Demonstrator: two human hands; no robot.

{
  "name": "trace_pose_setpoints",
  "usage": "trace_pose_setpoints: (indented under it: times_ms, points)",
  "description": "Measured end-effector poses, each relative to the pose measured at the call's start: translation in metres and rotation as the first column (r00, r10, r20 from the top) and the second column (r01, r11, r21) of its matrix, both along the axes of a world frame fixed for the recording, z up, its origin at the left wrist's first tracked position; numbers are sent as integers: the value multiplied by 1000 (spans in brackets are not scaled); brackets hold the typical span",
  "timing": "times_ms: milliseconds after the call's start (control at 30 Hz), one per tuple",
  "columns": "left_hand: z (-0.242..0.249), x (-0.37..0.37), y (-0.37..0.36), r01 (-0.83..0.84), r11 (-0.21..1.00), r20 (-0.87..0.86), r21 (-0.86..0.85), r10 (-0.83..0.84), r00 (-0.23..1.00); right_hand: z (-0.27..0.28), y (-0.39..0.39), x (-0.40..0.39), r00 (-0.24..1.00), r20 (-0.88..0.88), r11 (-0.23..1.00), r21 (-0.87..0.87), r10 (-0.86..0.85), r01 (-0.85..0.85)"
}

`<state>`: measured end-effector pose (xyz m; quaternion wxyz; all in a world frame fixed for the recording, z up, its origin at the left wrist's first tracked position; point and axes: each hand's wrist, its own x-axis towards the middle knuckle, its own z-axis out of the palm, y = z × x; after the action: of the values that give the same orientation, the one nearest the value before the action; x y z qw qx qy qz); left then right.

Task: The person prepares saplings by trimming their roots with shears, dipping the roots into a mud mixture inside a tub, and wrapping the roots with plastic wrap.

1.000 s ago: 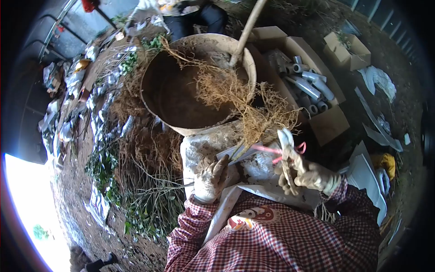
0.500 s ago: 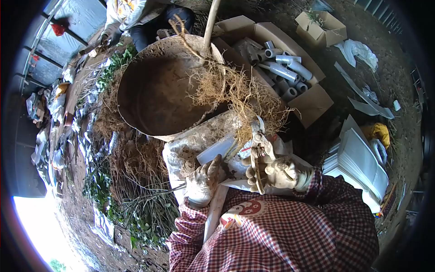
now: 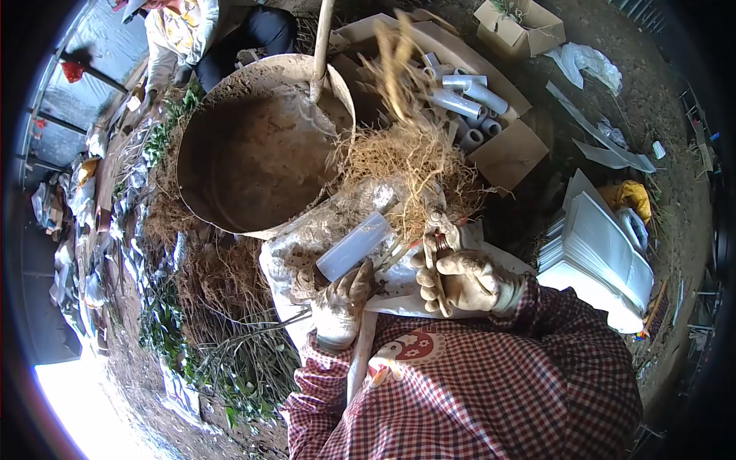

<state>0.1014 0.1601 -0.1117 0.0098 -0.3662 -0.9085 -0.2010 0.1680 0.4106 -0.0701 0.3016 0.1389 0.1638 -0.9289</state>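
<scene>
My left hand (image 3: 341, 308), in a dirty pale glove, rests on the soil-smeared plastic sheet (image 3: 295, 268) over my lap, fingers stretched out. Just beyond its fingertips lies a roll of clear plastic film (image 3: 354, 247). My right hand (image 3: 474, 282), gloved too, is wrapped round pruning shears (image 3: 435, 264) whose jaws point away from me, close to the roots. A tangle of bare brown roots (image 3: 410, 165) lies past both hands, its thin stems reaching back between them. At its far end a root piece (image 3: 395, 69) is blurred by motion.
A big muddy tub (image 3: 261, 153) with a wooden handle (image 3: 323, 46) stands ahead. Behind the roots is a cardboard box (image 3: 510, 157) of film rolls. Rooted plants (image 3: 222, 284) are heaped at left, white sheets (image 3: 598, 249) at right. Another person (image 3: 184, 34) sits at upper left.
The view has shifted, so the tub and boxes sit further left. The film roll shows more fully beyond my left fingers. The forked root piece at the far end has swung right and blurred.
</scene>
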Motion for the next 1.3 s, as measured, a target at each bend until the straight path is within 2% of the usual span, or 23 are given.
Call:
trace_pose_setpoints:
  times_ms: [67,100,200,233,333,400,500,600,667,800,867,967,1067,1100,1133,1200,1233,1267,1300]
  points:
    - [1,0,2,0,999,-6,37,0,1000,-22,0,2,994,-107,943,-330,5,-40]
    - [1,0,2,0,998,-7,55,1,1000,-4,-3,3,999,-43,977,-212,-19,10]
    - [-13,1,0,3,999,-47,42,-1,999,-8,-3,6,1000,-21,978,-207,-23,18]
    - [-13,1,0,5,1000,-57,31,-3,998,-7,-1,5,999,-38,965,-262,2,-12]
    - [-13,2,-1,14,1000,-59,11,-13,998,18,-4,6,999,31,988,-151,12,-7]
    - [-11,1,1,28,999,-42,24,-27,999,7,-9,6,999,-19,952,-301,43,-47]
    - [-13,1,2,46,998,-116,48,-40,992,5,-13,5,999,-32,959,-284,-1,-8]
    - [-16,4,2,39,999,-132,-38,-44,990,8,-15,3,999,-8,948,-314,-45,40]
    - [-17,4,3,48,998,-160,-34,-53,986,12,-15,4,998,10,952,-300,-57,58]
    - [-27,8,1,89,988,-234,-127,-117,965,5,-16,-3,992,1,924,-364,-124,116]
    - [-26,8,2,106,988,-221,-116,-130,967,-2,-17,-2,984,-11,893,-423,-176,155]
    - [-14,4,5,119,982,-183,-146,-145,972,14,-22,1,975,-15,935,-289,-220,207]
    - [-5,-4,10,137,978,-165,-159,-164,973,-4,-19,3,969,-108,875,-460,-221,148]
    - [-4,-6,11,145,977,-162,-157,-170,972,-6,-17,-1,952,-86,842,-495,-294,215]
    - [-3,-6,12,150,972,-145,-180,-177,973,-2,-7,-4,938,-78,865,-419,-339,278]
    - [-1,-14,14,158,961,-130,-225,-190,973,-7,14,-9,907,-100,825,-463,-410,322]
    - [-11,-21,13,199,976,-125,-91,-209,970,-2,25,-10,848,-91,803,-387,-522,453]
    - [-14,-23,9,210,978,-47,-20,-211,976,4,37,-10,774,-90,757,-307,-627,577]
    - [-8,-25,8,215,975,31,51,-217,976,8,50,-11,714,-265,762,-249,-648,599]
